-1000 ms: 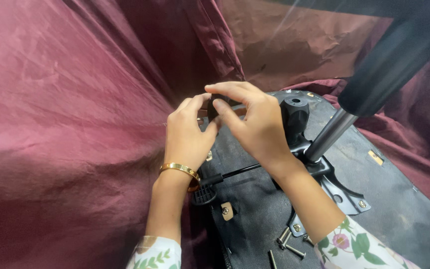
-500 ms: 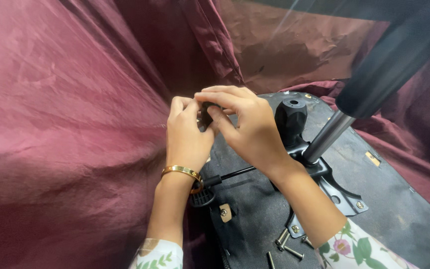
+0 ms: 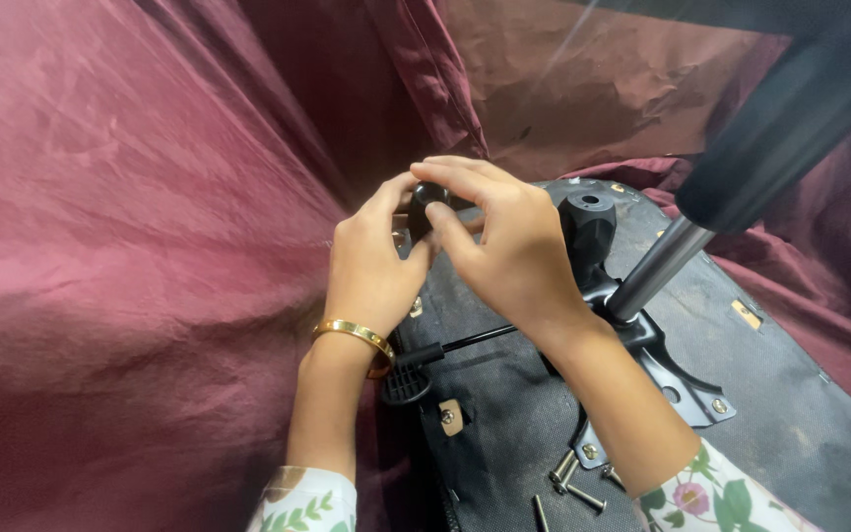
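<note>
Both hands hold a small black knob (image 3: 425, 202) above the upturned chair seat (image 3: 790, 414). The left hand (image 3: 371, 266) pinches it, the right hand (image 3: 504, 246) curls around it. Loose screws (image 3: 568, 483) lie near the wrists

Two bare forearms reach up from the bottom edge, each with a white floral sleeve at the elbow end. The left hand (image 3: 371, 266) is raised with its back toward the viewer, fingers curled forward and thumb pointing up; a gold bangle (image 3: 355, 334) circles its wrist. The right hand (image 3: 509, 246) angles in from the right and overlaps the left, its fingers arched over the top and thumb tucked below. The fingertips of both hands meet, pinched closed together.
</note>
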